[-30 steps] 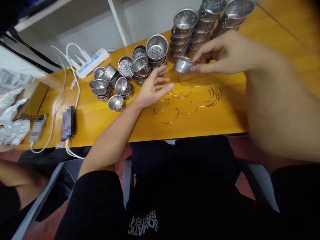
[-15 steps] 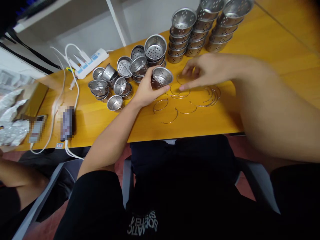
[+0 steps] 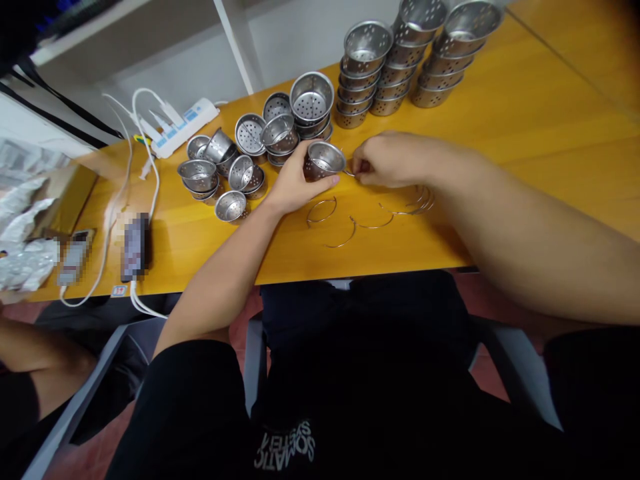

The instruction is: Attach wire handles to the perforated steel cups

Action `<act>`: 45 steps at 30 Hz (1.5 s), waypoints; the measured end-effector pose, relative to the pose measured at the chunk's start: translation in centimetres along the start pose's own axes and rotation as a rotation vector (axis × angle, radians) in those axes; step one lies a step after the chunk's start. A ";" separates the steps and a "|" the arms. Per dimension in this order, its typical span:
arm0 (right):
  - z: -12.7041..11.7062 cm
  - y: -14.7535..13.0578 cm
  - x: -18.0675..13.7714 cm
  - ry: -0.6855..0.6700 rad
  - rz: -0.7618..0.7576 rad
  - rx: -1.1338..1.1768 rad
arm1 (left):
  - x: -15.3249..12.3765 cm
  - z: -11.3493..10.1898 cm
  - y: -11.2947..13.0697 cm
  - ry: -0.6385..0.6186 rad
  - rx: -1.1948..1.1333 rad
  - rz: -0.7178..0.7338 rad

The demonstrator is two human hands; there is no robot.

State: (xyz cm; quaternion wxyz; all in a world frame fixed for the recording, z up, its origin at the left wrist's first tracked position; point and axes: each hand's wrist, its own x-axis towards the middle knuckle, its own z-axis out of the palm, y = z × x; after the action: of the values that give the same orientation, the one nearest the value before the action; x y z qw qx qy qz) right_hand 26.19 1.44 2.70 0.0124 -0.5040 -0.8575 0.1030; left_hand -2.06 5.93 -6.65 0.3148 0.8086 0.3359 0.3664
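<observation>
Left hand (image 3: pixel 290 187) has its grip closed around one perforated steel cup (image 3: pixel 323 160), holding it just above the counter (image 3: pixel 525 133) with the mouth tilted up. Right hand (image 3: pixel 387 160) is pinched shut right at the cup's rim on a thin wire handle (image 3: pixel 349 173) (only a sliver of the wire pokes out between cup and fingers, so I can't tell if an end is hooked in yet).

Progress-wise, looks like early to middle: a spread of loose wire handles (image 3: pixel 367 213) lies in front of the hands, and three tall stacks of cups (image 3: pixel 405 63) at the back show no wires that I can make out. The jumbled pile of cups (image 3: pixel 250 150) to the left might be the finished ones, but they're too small to be sure.

The top of the stacks is cut off, and the stuff beside the power strip (image 3: pixel 180 123) is blurred.
</observation>
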 end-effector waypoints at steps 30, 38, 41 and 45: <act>1.1 4.7 1.8 0.670 -0.196 0.626 | 1.8 0.2 -5.8 0.030 0.084 0.263; 0.8 3.5 1.3 0.726 -0.300 0.711 | 1.7 0.0 -4.3 0.013 0.050 0.285; 0.9 3.5 1.3 0.748 -0.297 0.673 | 1.6 0.2 -4.2 0.019 0.076 0.284; 0.9 3.0 1.1 0.717 -0.308 0.662 | 1.6 0.6 -4.7 0.051 0.092 0.285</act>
State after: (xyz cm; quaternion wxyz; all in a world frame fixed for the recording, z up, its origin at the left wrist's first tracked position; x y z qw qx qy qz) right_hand 28.14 3.67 1.16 0.4798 -0.3446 -0.7849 0.1868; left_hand -2.23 9.77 -9.87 0.2134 0.8521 0.2420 0.4122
